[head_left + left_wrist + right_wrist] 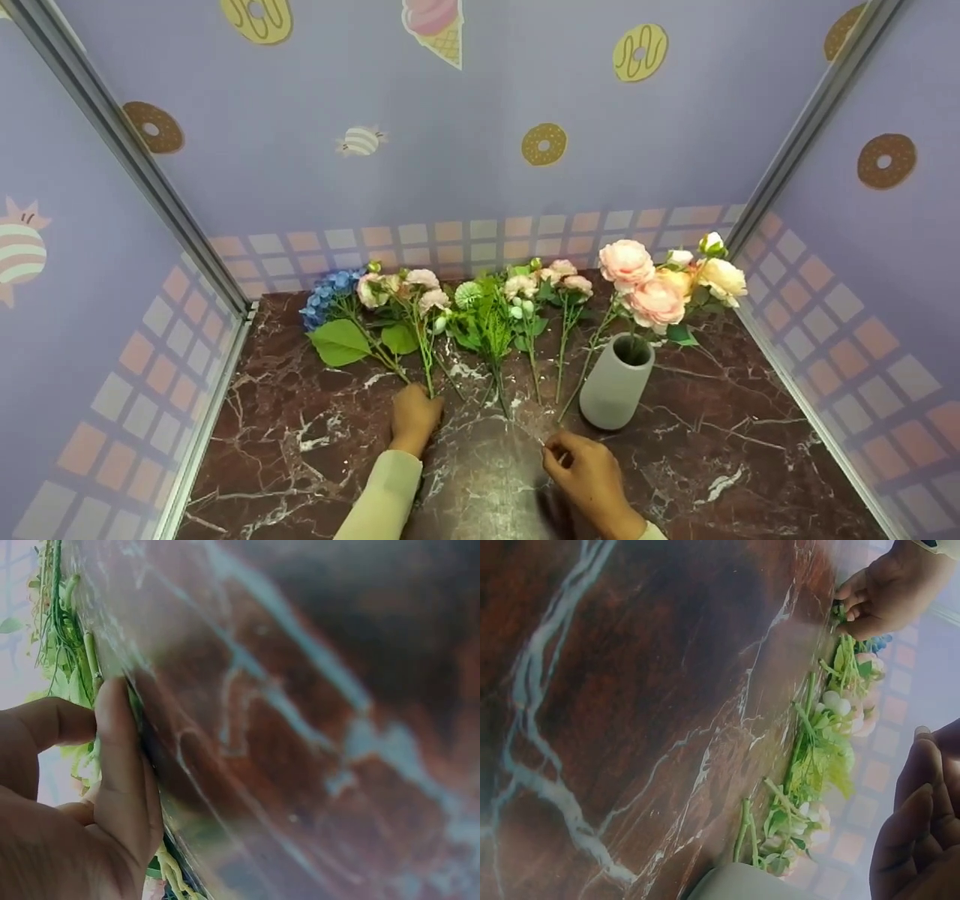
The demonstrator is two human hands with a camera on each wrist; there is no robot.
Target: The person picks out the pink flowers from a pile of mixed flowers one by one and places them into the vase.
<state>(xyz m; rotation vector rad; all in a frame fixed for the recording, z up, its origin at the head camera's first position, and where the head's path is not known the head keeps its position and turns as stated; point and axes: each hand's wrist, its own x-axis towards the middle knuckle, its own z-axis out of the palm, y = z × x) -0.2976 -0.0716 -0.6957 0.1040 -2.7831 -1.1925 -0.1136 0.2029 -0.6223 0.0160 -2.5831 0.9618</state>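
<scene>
Flower stem in the pinch of left hand; right hand loosely curled, empty, near vase

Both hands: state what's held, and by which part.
The left hand seems to pinch the lower end of a flower stem, which one unclear; the right hand holds nothing visible.

Your tabletop looks like polished marble, dark and veined, glossy enough to throw back a pale sheen. The vase shows you a smooth, matt, ceramic-looking skin. You can see cloth-like, matt petals on the pink rose, and a smooth, faintly satiny face on the broad leaf. Your sleeve is soft matt cloth; the rail looks like dull metal.
</scene>
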